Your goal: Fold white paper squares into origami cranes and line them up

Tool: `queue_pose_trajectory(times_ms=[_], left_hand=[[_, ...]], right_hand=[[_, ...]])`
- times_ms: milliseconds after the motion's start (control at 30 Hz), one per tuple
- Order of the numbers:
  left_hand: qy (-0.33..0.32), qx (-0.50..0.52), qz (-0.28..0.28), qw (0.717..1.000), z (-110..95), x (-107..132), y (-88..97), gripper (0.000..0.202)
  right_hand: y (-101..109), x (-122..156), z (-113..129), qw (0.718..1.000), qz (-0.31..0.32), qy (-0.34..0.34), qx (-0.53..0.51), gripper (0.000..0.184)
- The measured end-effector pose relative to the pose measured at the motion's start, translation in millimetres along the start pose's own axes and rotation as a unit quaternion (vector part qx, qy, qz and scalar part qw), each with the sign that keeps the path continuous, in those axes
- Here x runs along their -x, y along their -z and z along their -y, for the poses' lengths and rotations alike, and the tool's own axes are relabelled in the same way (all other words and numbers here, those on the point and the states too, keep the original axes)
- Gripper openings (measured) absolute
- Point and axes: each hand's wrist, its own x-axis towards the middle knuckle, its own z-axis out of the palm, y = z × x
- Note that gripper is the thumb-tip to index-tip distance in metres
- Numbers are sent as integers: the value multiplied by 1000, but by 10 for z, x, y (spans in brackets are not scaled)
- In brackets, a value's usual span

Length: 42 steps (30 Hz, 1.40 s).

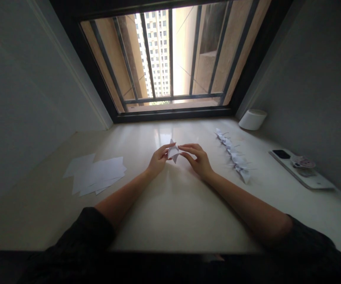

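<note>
A small white folded paper (173, 152) with pointed corners is held up a little above the white sill, in the middle of the view. My left hand (158, 158) is closed on its left side, thumb and fingers pinching it. From the right, my right hand (197, 158) has its thumb and forefinger at the paper's right edge, fingertips close together on it. The far sides of the fingertips are partly hidden, and the folds are too small to make out fully.
White paper sheets (99, 175) lie loosely stacked at the left. A row of folded paper figures (232, 154) with thin points, like cranes, stands on the right. Beyond it are a white phone (302, 169) with a round grip and a white cylinder (252, 119). A barred window (172, 114) closes the back.
</note>
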Motion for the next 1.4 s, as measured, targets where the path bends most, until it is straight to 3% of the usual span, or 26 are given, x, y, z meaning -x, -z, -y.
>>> queue_pose_trajectory(times_ms=[167,367,933,1133,1267,1400], left_hand=[[-6,-35,5,999,-20,3,-13,36],[-26,-45,45,998,-44,23,-20,45],[-72,-191,45,978,-61,86,-43,43],[-58,-232,53,969,-122,117,-70,45],[-73,-305,12,949,-185,152,-114,50],[-163,-376,-56,911,-261,182,-145,44]], right_hand=[[-18,13,-52,998,12,-35,-41,20],[-16,8,-40,998,8,-56,-40,29],[-22,22,-40,997,-20,-71,-19,18],[-20,19,-58,997,-25,-71,-14,15],[-25,21,-45,998,-25,-64,-4,14],[-27,25,-32,997,-31,-70,7,12]])
